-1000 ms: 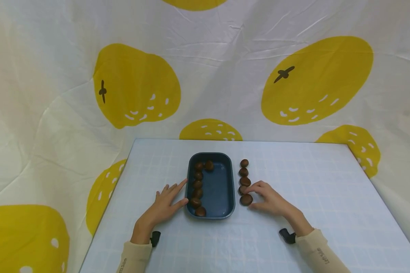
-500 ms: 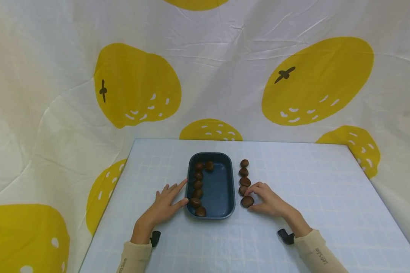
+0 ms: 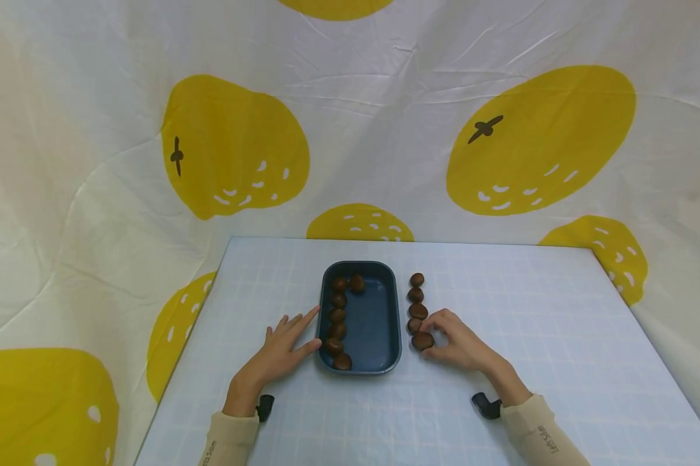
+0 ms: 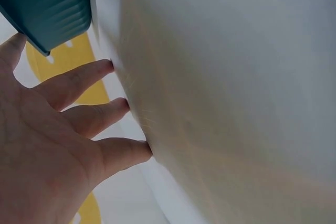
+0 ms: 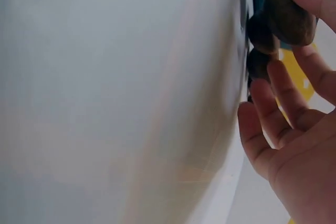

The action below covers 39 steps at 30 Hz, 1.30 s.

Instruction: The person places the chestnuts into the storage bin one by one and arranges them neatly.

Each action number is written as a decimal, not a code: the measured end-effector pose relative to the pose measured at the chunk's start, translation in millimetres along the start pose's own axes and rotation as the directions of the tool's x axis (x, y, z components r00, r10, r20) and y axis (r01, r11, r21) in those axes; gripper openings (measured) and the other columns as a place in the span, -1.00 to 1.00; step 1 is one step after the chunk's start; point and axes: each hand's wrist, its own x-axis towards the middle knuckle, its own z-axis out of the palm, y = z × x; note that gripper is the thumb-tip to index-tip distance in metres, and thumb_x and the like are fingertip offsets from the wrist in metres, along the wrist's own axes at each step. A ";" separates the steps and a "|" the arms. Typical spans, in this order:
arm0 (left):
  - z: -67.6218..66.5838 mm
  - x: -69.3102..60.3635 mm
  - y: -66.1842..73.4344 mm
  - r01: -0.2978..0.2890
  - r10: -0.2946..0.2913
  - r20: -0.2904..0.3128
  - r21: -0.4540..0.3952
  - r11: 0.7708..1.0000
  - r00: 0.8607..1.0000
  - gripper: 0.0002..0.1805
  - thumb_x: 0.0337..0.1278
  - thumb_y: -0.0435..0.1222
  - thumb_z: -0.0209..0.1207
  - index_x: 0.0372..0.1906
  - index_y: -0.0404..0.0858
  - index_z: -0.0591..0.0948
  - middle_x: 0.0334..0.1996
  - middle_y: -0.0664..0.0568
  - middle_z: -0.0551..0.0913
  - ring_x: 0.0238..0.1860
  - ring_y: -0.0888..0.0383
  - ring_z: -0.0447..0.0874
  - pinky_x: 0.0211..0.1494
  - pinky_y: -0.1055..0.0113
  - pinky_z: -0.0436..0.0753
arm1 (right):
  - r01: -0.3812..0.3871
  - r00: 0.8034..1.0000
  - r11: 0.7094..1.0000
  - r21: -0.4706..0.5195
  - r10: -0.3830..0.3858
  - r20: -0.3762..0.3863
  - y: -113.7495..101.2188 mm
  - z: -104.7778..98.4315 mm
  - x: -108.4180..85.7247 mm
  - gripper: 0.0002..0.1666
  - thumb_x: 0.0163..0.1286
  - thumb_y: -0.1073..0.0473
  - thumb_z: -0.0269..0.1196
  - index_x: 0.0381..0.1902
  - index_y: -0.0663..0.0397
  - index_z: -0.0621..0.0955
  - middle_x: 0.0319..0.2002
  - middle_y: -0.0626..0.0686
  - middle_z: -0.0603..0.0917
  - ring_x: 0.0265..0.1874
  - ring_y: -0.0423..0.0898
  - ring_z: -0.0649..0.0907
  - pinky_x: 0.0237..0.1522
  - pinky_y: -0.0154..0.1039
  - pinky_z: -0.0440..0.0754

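Observation:
A dark blue tray (image 3: pixel 399 323) stands on the table, with several brown chestnuts (image 3: pixel 337 315) in a column along its left side and one beside the top of that column. To its right, several more chestnuts (image 3: pixel 418 311) form a column on the table. My right hand (image 3: pixel 463 343) pinches the nearest chestnut (image 3: pixel 423 341) of this column between thumb and index finger; the right wrist view shows this chestnut (image 5: pixel 289 17) between them. My left hand (image 3: pixel 280 353) is spread at the tray's left side, thumb and index fingertip at its rim, the other fingertips on the table.
The white table (image 3: pixel 559 323) has a faint grid pattern. Behind it hangs a white cloth (image 3: pixel 379 149) printed with large yellow fruit shapes. A dark wrist piece (image 3: pixel 486 406) shows at the right wrist, and another (image 3: pixel 265 408) at the left.
The nearest chestnut of the right column first shifted slightly toward the right and the near edge, then up a little, with my right fingers closing on it. My left hand has stayed in place.

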 end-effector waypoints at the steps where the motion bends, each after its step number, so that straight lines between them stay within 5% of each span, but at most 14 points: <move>1: -0.2 -0.2 0.3 -0.002 0.002 0.000 -0.001 1.000 1.000 -0.20 0.30 0.32 0.04 0.57 0.36 0.07 0.52 -0.16 0.18 0.51 -0.41 -0.16 0.32 -0.52 -0.30 | -0.005 1.000 1.000 0.008 0.005 -0.005 -0.3 -0.1 0.2 -0.51 0.09 0.19 0.56 -0.05 -0.12 0.59 -0.06 -0.11 0.49 -0.03 -0.07 0.47 0.04 -0.09 0.50; 19: -0.8 -1.3 1.4 -0.008 0.008 -0.001 -0.002 1.000 1.000 -0.20 0.31 0.29 0.05 0.58 0.33 0.07 0.52 -0.16 0.17 0.50 -0.42 -0.16 0.32 -0.52 -0.30 | 0.058 0.989 0.997 0.058 -0.049 -0.143 -31.3 -17.0 27.1 -0.50 0.13 0.25 0.54 0.00 0.10 0.58 -0.02 0.08 0.54 -0.03 0.23 0.53 -0.06 0.23 0.54; 34: -0.7 -0.2 0.8 -0.005 0.005 0.003 -0.006 1.000 1.000 -0.19 0.31 0.29 0.05 0.58 0.33 0.07 0.52 -0.16 0.17 0.51 -0.40 -0.17 0.32 -0.51 -0.30 | 0.036 0.979 0.997 0.066 -0.022 -0.201 -71.4 -22.9 84.8 -0.52 0.17 0.18 0.53 0.00 0.15 0.60 -0.05 0.16 0.49 -0.17 0.10 0.47 -0.17 0.00 0.51; 39: -2.0 -0.9 2.3 -0.005 0.005 0.006 -0.001 1.000 1.000 -0.19 0.32 0.28 0.06 0.58 0.31 0.07 0.52 -0.16 0.18 0.51 -0.40 -0.16 0.33 -0.51 -0.30 | 0.030 0.978 0.996 0.079 -0.013 -0.209 -88.2 -21.0 105.5 -0.50 0.19 0.17 0.52 0.03 0.18 0.58 0.04 0.24 0.48 0.01 0.18 0.50 0.03 0.11 0.53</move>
